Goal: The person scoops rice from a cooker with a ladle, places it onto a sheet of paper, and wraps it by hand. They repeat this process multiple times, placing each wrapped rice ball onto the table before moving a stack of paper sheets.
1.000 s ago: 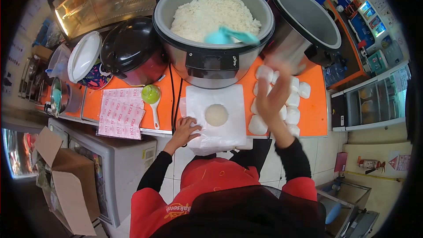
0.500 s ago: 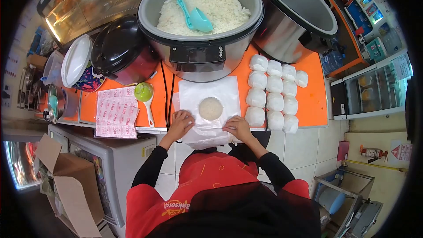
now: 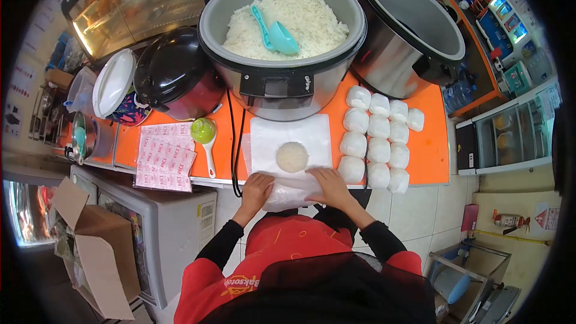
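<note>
A domed portion of white rice point(image 3: 292, 157) sits on a white sheet of wrapping paper point(image 3: 264, 138) at the table's front edge. My left hand point(image 3: 258, 188) pinches the near edge of the paper at its left side. On the right, my right hand point(image 3: 329, 186) holds the same edge, fingers across it and thumb below. Between both hands the near edge is raised and folded toward the rice. Just behind stands a large rice cooker point(image 3: 276, 87) full of rice point(image 3: 312, 15), with a turquoise scoop point(image 3: 281, 37) lying on top.
Several white wrapped bundles point(image 3: 378, 126) stand in rows to the right. A second cooker pot point(image 3: 390, 54) leans behind them. At left are pink printed papers point(image 3: 162, 156), a white spoon point(image 3: 209, 156) with a green cup point(image 3: 203, 131), and a black-lidded cooker point(image 3: 174, 72).
Both hands have brought the paper's near edge up and toward the rice. My right hand has turned more over the paper. The whole view has shifted slightly.
</note>
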Motion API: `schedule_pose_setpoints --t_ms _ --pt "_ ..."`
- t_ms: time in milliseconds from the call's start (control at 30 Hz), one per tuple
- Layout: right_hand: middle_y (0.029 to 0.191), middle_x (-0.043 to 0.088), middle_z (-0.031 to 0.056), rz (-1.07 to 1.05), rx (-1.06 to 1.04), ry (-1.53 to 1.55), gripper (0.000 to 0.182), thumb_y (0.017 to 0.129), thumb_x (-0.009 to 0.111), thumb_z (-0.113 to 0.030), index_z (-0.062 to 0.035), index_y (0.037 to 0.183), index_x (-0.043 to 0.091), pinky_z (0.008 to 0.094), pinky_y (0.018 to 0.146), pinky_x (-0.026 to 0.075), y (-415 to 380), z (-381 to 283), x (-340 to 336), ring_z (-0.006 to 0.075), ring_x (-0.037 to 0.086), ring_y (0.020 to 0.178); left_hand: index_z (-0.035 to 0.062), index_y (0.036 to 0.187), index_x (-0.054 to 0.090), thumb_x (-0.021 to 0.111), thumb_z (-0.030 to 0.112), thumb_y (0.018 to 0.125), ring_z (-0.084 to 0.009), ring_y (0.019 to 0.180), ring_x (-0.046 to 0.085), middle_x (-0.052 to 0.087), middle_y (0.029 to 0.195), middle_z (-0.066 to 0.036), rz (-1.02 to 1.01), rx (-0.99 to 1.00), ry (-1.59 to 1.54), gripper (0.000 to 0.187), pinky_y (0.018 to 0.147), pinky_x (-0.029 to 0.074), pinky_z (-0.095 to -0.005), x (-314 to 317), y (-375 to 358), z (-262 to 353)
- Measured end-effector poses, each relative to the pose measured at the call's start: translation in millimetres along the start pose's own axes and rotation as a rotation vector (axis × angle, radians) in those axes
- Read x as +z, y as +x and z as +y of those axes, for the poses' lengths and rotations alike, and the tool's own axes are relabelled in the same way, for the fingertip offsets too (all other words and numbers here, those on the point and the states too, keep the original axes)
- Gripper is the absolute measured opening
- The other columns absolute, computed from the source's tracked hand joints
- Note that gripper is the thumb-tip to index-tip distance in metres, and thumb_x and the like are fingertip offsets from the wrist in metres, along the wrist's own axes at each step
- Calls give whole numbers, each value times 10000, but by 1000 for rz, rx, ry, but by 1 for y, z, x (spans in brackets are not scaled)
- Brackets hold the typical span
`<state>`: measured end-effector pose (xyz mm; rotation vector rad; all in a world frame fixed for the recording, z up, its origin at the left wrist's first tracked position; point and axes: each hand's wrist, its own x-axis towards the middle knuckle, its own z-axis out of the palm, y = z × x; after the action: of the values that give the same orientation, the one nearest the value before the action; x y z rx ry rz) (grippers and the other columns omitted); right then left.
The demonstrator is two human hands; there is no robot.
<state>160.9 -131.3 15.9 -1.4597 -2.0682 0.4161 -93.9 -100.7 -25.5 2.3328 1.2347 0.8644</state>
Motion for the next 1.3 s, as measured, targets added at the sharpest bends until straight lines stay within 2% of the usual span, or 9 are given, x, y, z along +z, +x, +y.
schedule_pose_setpoints --t_ms 167,333,433,533,633,733,967,1200,1300 --pt "860 626 138 124 197 82 300 711 561 34 -58 996 574 407 702 463 -6 30 22 313 601 810 5 829 635 578 92 828 -311 646 577 612 733 -159 243 -552 -351 104 614 470 -330 8 23 -23" --pt "738 609 139 47 469 -228 280 766 509 -35 -76 1042 520 427 552 458 22 40 59 306 625 665 51 860 493 559 162 845 -319 448 542 535 504 -92 100 -320 235 130 432 408 -392 35 50 -38" --pt "809 606 115 -65 542 -321 271 805 458 -75 -91 1069 515 419 598 461 25 37 63 276 624 735 50 859 487 565 140 821 -327 544 565 549 590 -131 -35 -414 359 125 503 438 -407 40 53 -37" --pt "971 578 91 94 436 -344 320 798 468 -80 -95 1116 506 427 748 437 26 28 54 264 579 912 60 852 494 550 129 814 -296 654 577 561 690 -125 260 -405 168 97 588 451 -408 28 45 -32" --pt "1132 520 84 230 209 -285 372 791 511 -105 -97 1162 489 460 923 336 23 25 50 273 468 1113 72 843 504 553 119 804 -252 717 553 532 750 -83 929 -521 -1 78 637 438 -402 28 37 6" --pt "1224 481 104 228 93 -44 406 798 548 -160 -96 1191 473 493 1015 242 36 9 44 291 377 1231 76 900 498 595 120 776 -204 715 528 504 765 -30 488 -1792 -1584 164 630 429 -373 19 23 28" --pt "1361 368 154 159 296 36 512 870 497 -334 -78 1301 392 467 1058 203 41 26 80 329 282 1302 112 1000 441 647 57 735 -167 799 530 539 950 -14 765 -1344 -1136 340 667 414 -331 75 30 -25" --pt "1272 448 165 210 287 19 503 864 511 -311 -131 1318 388 464 955 341 39 21 63 329 413 1191 22 1036 512 647 35 732 -137 757 581 610 904 -44 154 -1150 -773 333 625 464 -276 31 19 -49" --pt "1170 494 142 -12 272 -108 507 851 527 -271 -201 1331 378 440 774 444 72 37 48 285 515 1039 -29 951 596 644 43 733 -135 719 603 641 830 -59 49 -809 -744 234 640 483 -266 13 62 -61"
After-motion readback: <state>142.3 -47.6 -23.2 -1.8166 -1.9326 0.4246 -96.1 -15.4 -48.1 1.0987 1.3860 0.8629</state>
